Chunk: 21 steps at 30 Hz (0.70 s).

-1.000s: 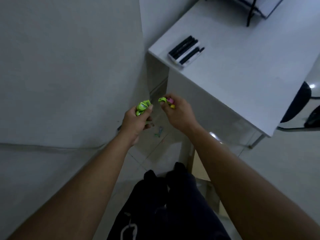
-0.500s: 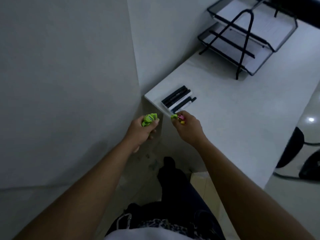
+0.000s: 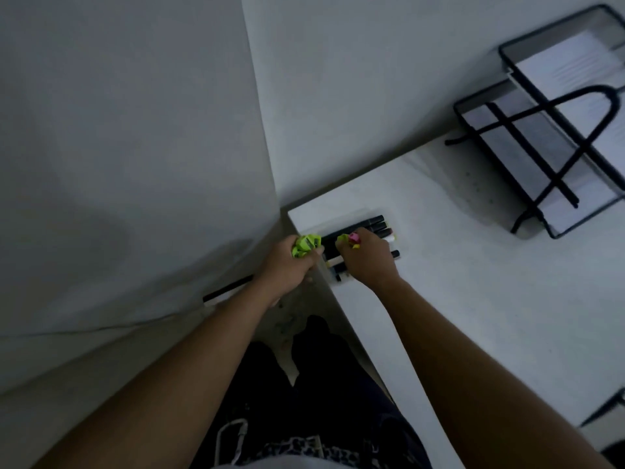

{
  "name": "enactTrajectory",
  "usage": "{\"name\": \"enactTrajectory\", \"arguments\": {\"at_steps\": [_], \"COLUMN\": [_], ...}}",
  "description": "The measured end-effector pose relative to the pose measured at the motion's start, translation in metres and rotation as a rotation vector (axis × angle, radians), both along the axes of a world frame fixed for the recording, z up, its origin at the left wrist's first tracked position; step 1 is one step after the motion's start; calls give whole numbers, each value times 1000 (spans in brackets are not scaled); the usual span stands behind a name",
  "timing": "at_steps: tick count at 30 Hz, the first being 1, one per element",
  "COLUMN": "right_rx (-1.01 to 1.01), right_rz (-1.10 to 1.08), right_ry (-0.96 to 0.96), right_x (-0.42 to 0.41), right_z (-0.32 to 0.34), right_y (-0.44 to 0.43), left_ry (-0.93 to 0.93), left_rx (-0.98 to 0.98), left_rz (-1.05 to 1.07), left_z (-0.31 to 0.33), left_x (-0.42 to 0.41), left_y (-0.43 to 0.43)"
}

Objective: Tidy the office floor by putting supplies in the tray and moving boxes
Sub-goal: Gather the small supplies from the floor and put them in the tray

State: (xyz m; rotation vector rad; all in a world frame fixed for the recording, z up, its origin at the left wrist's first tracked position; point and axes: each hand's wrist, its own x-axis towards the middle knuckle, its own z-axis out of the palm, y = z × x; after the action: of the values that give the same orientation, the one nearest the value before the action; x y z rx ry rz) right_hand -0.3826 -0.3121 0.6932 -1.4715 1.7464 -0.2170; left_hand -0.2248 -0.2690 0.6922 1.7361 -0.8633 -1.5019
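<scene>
— While both hands are hovering at the near corner of the white desk (image 3: 473, 316), what is each one gripping?

— The left hand (image 3: 287, 265) is curling its fingers tightly around a bunch of small lime-green items (image 3: 305, 246), possibly clips, though I cannot tell exactly. The right hand (image 3: 368, 262) is pinching a few small pieces, one green, one pink, one yellowish (image 3: 351, 239), at its fingertips, with the other fingers folded in.

— And where is the tray sitting?

— A shallow clear plastic tray (image 3: 341, 280) is lying right at the desk corner, and black marker pens (image 3: 368, 225) are lying in it side by side. The right hand is hanging directly over it, covering part of the pens; the left hand is staying just off the desk edge, beside the tray's left end.

— Anything else showing?

— A black wire two-tier paper rack holding white sheets (image 3: 554, 130) is standing farther back on the desk, well apart from the tray. A black-and-white stick-like object (image 3: 226, 290) is lying below by the grey wall, behind the left wrist.
</scene>
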Motion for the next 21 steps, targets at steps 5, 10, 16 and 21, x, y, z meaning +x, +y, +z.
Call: {"name": "enactTrajectory", "arguments": {"at_steps": [5,10,16,21], "right_rx": [-40,-197,-250,-254], "right_rz": [134,403,404,345], "right_ry": [132,211,104,75], "right_x": [10,17,4,2], "right_z": [-4,-3,-11,-13], "right_y": [-13,-11,-9,-15], "left_ry": [-22,-17,-26,-9], "left_rx": [32,26,26,49], "left_rz": [61,75,113,94], "left_z": [-6,-8,-15,-20], "left_x": [2,5,3,2], "left_y": [-12,-16,-11,-7]}}
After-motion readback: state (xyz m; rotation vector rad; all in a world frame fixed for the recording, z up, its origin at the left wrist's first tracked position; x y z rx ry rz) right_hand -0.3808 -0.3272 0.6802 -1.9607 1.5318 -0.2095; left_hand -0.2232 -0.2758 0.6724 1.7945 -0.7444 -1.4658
